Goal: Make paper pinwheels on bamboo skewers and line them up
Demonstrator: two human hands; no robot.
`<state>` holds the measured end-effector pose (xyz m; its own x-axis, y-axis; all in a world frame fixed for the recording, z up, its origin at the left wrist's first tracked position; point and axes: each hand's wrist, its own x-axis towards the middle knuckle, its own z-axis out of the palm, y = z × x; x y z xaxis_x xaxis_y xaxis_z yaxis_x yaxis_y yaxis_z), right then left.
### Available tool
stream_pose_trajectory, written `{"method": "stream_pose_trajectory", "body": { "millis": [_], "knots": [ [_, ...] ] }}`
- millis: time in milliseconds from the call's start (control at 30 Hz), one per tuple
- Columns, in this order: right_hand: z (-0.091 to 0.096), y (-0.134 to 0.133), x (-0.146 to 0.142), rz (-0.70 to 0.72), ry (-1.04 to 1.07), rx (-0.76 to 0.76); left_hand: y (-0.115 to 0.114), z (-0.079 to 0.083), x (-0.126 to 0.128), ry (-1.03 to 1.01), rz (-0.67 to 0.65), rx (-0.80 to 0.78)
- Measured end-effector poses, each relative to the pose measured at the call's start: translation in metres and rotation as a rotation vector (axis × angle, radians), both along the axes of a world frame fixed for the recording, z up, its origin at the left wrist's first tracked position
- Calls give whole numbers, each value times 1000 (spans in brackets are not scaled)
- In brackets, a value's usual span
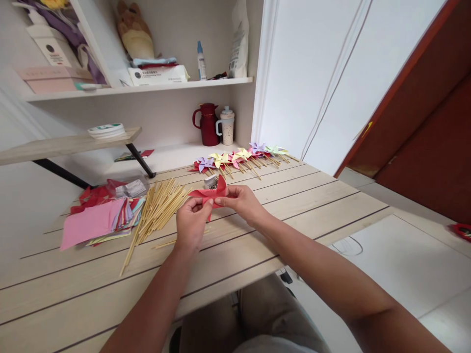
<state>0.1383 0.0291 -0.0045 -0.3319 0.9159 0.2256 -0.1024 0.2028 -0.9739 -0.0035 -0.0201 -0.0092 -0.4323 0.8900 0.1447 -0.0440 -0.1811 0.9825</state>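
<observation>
Both of my hands hold a red paper pinwheel (212,193) just above the wooden table (312,206). My left hand (191,223) pinches its lower left part, fingers closed. My right hand (239,201) grips its right side with thumb and fingers pressed together. A heap of thin wooden sticks (158,208) lies directly left of my left hand, and one loose stick (165,243) lies below it. A small container (210,182) sits right behind the pinwheel.
Several finished pinwheels on sticks (239,159) lie in a row at the table's far edge. Stacked coloured paper squares (99,220) lie at the left. A red jug (208,123) and a cup (226,126) stand on the shelf behind.
</observation>
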Motion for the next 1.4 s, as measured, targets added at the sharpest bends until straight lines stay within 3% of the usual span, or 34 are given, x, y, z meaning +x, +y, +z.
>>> {"method": "stream_pose_trajectory", "body": {
  "millis": [167, 233, 333, 433, 667, 967, 1167, 1400],
  "knots": [
    [2, 21, 10, -171, 130, 34, 6, 3, -20, -175, 99, 49],
    [3, 34, 13, -201, 66, -43, 7, 4, -28, -252, 126, 75],
    [0, 50, 10, -71, -170, -108, 9, 4, -33, -295, 132, 102],
    [-9, 59, 2, -42, -280, -80, 10, 1, -32, -250, 118, 96],
    [-28, 75, 5, -162, -420, 32, 10, -4, -28, -176, 134, 90],
    [-35, 77, 0, -53, -552, 118, 10, -5, -25, -99, 151, 107],
    [-33, 81, 0, -36, -624, 99, 12, -7, -30, -167, 186, 81],
    [-25, 72, 13, 213, -658, 91, 16, -8, -39, -245, 241, 57]
  ]
}}
